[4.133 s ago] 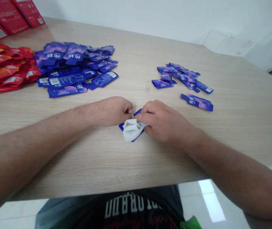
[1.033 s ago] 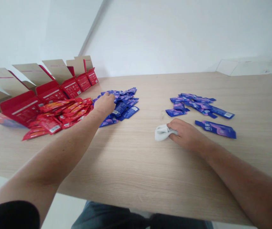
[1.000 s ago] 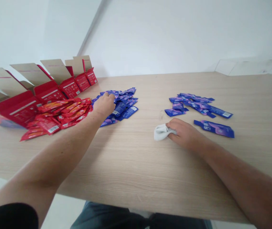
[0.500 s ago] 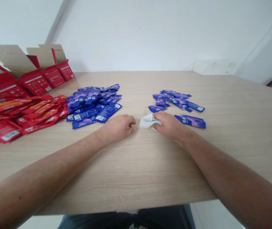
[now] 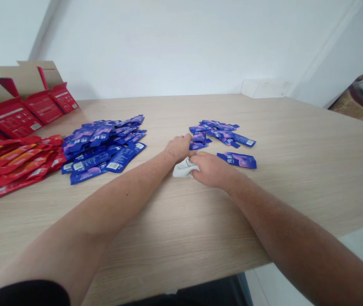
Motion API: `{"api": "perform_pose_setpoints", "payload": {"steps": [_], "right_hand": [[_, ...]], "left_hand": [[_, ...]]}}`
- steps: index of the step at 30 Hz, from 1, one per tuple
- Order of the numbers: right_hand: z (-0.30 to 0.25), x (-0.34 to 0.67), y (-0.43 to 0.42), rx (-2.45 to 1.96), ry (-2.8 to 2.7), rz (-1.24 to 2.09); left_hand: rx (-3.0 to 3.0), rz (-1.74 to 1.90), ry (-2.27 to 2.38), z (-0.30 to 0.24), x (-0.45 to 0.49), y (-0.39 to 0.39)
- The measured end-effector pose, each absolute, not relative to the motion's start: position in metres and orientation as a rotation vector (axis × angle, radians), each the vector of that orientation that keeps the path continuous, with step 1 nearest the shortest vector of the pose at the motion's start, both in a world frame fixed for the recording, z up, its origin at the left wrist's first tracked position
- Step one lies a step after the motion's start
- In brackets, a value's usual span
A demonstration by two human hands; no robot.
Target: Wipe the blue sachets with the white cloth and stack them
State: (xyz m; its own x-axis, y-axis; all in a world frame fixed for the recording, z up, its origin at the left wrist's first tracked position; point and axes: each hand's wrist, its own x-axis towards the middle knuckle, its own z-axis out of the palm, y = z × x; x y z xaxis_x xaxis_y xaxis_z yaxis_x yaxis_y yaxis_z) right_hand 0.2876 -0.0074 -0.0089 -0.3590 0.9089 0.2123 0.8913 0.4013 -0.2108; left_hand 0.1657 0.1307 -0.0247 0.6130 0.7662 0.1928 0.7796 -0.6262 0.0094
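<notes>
White cloth [image 5: 185, 168] under right hand [image 5: 211, 170], blue sachets [image 5: 103, 149] either side

Passage ahead of the left hand [image 5: 178, 148] was hemmed in on one side by the large heap of blue sachets [image 5: 103, 146], and ahead of the right hand [image 5: 211, 170] it was blocked by the smaller heap of sachets [image 5: 215, 134] and a lone sachet [image 5: 237, 160]; a narrow lane of wooden tabletop [image 5: 165, 110] was left between the heaps, while the white cloth [image 5: 185, 168] was lodged between both hands
</notes>
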Motion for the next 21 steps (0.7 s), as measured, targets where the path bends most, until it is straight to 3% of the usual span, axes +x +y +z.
{"api": "perform_pose_setpoints", "payload": {"steps": [7, 13, 21], "right_hand": [[-0.005, 0.289, -0.007, -1.538, -2.397, 0.204], [0.009, 0.291, -0.015, -1.318, -2.583, 0.581], [0.014, 0.288, -0.019, -1.237, -2.627, 0.902]], "left_hand": [[-2.723, -0.095, -1.134, -0.011, 0.156, 0.113], [-2.714, 0.086, -0.940, 0.008, 0.094, 0.060], [-2.860, 0.091, -1.363, 0.017, 0.047, 0.034]]}}
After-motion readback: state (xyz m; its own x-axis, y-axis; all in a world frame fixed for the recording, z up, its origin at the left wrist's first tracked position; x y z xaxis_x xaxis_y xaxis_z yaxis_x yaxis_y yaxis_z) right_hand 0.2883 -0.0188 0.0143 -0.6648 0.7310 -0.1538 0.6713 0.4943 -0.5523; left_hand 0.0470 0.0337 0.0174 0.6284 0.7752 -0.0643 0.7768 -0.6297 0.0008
